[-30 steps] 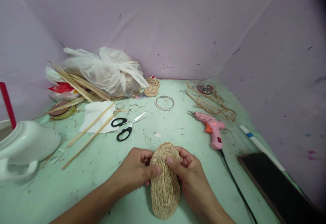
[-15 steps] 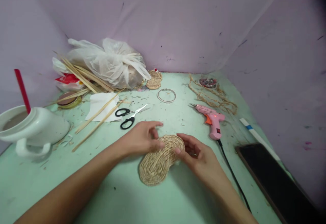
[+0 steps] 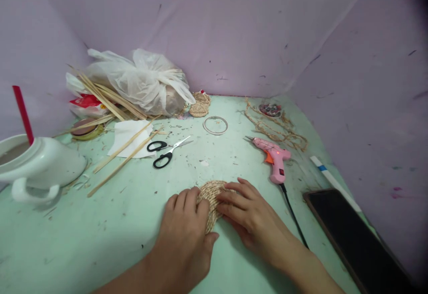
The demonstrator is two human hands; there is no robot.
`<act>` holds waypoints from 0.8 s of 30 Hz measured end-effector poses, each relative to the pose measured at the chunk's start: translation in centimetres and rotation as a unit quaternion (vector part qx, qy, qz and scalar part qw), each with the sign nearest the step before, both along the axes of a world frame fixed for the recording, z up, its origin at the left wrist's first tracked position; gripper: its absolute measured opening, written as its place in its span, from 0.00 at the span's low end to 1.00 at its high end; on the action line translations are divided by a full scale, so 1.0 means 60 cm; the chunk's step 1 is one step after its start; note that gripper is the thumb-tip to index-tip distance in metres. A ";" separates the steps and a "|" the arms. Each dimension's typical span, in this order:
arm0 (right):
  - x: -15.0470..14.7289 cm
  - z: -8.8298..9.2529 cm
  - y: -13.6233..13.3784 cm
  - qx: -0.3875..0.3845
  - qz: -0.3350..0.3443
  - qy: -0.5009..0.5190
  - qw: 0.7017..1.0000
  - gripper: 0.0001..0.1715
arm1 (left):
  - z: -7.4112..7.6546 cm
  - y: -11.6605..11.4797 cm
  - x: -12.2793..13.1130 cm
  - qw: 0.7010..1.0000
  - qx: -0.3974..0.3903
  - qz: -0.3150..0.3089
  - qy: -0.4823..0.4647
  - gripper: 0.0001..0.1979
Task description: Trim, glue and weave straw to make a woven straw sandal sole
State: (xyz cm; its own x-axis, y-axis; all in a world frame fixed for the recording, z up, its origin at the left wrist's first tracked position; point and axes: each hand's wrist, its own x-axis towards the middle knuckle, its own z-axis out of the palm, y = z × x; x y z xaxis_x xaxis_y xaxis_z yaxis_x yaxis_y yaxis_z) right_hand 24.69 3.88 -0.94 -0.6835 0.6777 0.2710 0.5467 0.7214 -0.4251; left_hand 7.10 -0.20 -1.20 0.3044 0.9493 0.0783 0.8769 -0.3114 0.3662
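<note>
A woven oval piece of straw-coloured rope [image 3: 211,194] lies flat on the pale green table [image 3: 127,222]. My left hand [image 3: 185,231] lies flat over its near part, fingers stretched out and pressing down. My right hand [image 3: 249,216] rests palm down on its right side, fingers spread across the weave. Only the far end of the piece shows between the two hands.
A pink glue gun [image 3: 274,158] with its black cord lies right of the hands. Black scissors [image 3: 165,151], wooden sticks [image 3: 122,151], a metal ring [image 3: 216,125], a plastic bag [image 3: 140,82], loose rope [image 3: 277,131], a white jug [image 3: 36,167] and a dark tablet [image 3: 354,236] surround them.
The woven piece, held up in both hands a second ago, was laid down on the table. Both hands have now flattened on top of it.
</note>
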 end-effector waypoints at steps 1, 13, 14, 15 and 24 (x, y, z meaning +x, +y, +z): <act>-0.004 -0.003 0.000 -0.003 0.005 0.001 1.000 0.16 | 0.000 0.003 -0.002 1.000 0.008 -0.006 0.004 0.12; -0.046 -0.032 -0.046 0.030 -0.113 0.077 0.990 0.10 | 0.008 0.039 -0.045 0.992 -0.029 -0.113 -0.051 0.13; -0.049 -0.033 -0.046 0.029 -0.120 0.085 0.989 0.10 | 0.008 0.040 -0.044 0.992 -0.029 -0.113 -0.058 0.13; -0.051 -0.033 -0.045 0.030 -0.128 0.092 0.987 0.10 | 0.007 0.040 -0.043 0.991 -0.025 -0.111 -0.065 0.13; -0.054 -0.038 -0.042 0.059 -0.147 0.115 0.981 0.09 | -0.005 0.044 -0.042 0.989 -0.016 -0.105 -0.106 0.10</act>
